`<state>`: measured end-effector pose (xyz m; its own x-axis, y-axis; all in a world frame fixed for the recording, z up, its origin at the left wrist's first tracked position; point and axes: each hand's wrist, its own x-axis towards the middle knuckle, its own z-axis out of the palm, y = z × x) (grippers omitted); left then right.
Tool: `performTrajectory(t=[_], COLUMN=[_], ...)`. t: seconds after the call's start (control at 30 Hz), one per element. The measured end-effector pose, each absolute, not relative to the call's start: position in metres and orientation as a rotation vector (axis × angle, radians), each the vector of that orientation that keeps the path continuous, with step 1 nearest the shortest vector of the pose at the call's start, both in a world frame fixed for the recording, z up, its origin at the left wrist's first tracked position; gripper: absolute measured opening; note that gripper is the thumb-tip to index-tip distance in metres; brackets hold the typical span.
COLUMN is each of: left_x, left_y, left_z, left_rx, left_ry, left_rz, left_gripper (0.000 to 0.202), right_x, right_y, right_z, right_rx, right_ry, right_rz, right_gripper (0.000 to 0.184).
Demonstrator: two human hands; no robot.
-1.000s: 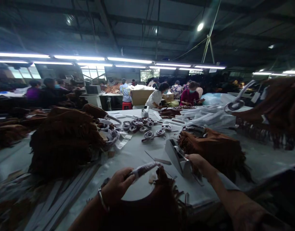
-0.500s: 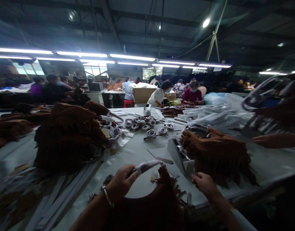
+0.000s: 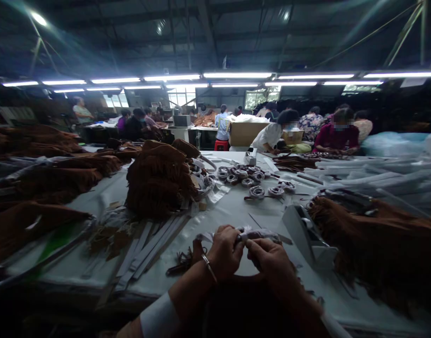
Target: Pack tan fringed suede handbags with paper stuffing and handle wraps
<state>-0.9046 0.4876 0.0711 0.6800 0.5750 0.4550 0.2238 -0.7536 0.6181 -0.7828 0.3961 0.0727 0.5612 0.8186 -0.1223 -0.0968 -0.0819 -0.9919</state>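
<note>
My left hand [image 3: 225, 253], with a bracelet at the wrist, is closed around the bag handle [image 3: 262, 234], which is wrapped in a whitish covering. Close beside it, my right hand [image 3: 271, 263] pinches at the same handle with thumb and forefinger. Any small piece between those fingertips is too hidden to make out. Below both hands hangs the dark brown bag [image 3: 236, 300], mostly in shadow and partly covered by my forearms. A grey tape dispenser [image 3: 301, 239] stands on the table to the right of my right hand.
Stacked brown fringed bags stand at left [image 3: 159, 183] and right [image 3: 384, 244]. Rolled wrapped straps [image 3: 256, 192] lie farther back on the table [image 3: 232, 211]. Pale strips [image 3: 148, 253] lie to the left. Several co-workers sit beyond, one in a white top [image 3: 268, 137].
My right hand has left the tape dispenser and come over to the handle beside my left hand. The view has turned left, and the co-worker's arm at right is out of sight.
</note>
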Motion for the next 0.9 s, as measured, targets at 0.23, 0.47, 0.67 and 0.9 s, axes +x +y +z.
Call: performTrajectory(t=[0.23,0.47,0.67,0.9], left_x=[-0.902,-0.903,-0.901,-0.9], left_y=[0.485,0.486,0.483,0.485], left_z=[0.064,0.063,0.063,0.068], left_rx=[2.422,2.433,2.448,2.437], left_ry=[0.67,0.659,0.704,0.724], left_rz=[0.916,0.866,0.856,0.828], left_gripper=[0.015,0.01,0.012,0.01], right_x=[-0.783,-0.791,-0.788,-0.777], right_y=[0.399,0.402,0.407,0.401], right_z=[0.063,0.065,0.069,0.055], right_rx=[-1.515,-1.488,-1.562,-1.519], right_ry=[-0.552,-0.441,-0.485,-0.558], right_rz=[0.884,0.947,0.898,1.016], right_gripper=[0.052,0.059,0.061,0.045])
